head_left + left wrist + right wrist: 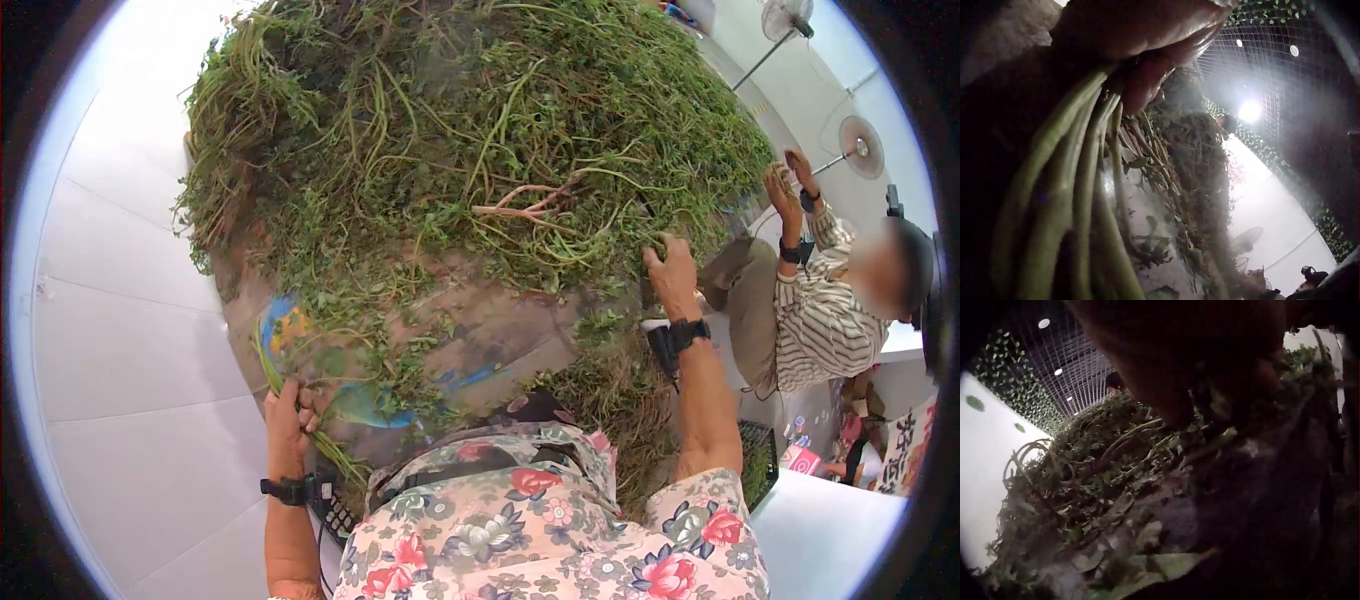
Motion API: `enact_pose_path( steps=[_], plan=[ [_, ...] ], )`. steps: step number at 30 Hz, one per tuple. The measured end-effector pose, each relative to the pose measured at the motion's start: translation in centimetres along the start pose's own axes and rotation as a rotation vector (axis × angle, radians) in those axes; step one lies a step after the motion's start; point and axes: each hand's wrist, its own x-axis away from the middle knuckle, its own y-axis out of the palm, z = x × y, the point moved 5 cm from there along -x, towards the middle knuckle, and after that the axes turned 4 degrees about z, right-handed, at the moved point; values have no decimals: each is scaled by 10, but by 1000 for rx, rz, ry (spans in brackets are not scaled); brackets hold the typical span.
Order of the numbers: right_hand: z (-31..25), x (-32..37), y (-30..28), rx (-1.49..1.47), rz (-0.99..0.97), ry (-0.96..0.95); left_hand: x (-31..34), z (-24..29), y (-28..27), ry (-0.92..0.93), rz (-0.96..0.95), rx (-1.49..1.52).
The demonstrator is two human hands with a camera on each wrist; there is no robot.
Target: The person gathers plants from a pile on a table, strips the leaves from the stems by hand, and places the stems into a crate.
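In the head view the left hand [288, 420] grips a small bunch of green stems [340, 457] at the lower left; their thick ends fan out below the hand in the left wrist view [1054, 187]. A large heap of leafy green stems [400, 130] covers the upper part of the surface. At the heap's lower right edge is the right hand [673, 272], its fingers bent towards the greens. The right wrist view shows that hand [1191, 356] dark against the leaves, and whether it holds a stem cannot be told.
Loose leaves lie on a brown and blue printed sheet [540, 360]. A pile of thin dull stems [630, 420] is beside the person's lap. At the right sits another person in a striped shirt [835, 320], near two fans [861, 147]. A white wall [130, 350] stands at the left.
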Motion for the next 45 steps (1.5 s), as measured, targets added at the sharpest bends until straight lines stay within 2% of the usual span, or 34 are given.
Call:
enact_pose_path(
  steps=[6,10,14,18,21,26,28,31,32,35,38,39,42,45],
  plan=[
    [-24,31,-5,-167,-203,-134,4,1,3,11,19,45],
    [-40,17,-6,-206,-1,-76,3,2,4,0,3,27],
    [-89,39,-5,-181,-201,-198,3,4,5,10,-52,26],
    [-119,77,-1,-316,-345,-375,1,2,2,26,-45,67],
    [-161,94,6,-410,-552,-406,0,1,1,12,-25,52],
    [-285,113,23,-579,-581,-700,-3,-2,-3,17,-17,100],
    [-328,111,34,-598,-512,-765,-8,-6,-6,19,-50,103],
    [-364,100,69,-558,-557,-687,-6,-5,-8,11,23,139],
    [-370,107,70,-522,-596,-744,-5,-5,-8,4,32,160],
    [-372,137,59,-410,-667,-890,-3,-6,-6,-14,30,181],
    [-342,145,58,-535,-518,-947,-3,-5,-6,4,-7,137],
    [-329,139,58,-445,-535,-896,-3,-4,-5,7,-34,124],
    [-275,109,43,-401,-322,-754,-2,-4,-4,6,-39,85],
    [-213,88,22,-264,-249,-657,-1,-2,-1,21,-47,53]
  ],
)
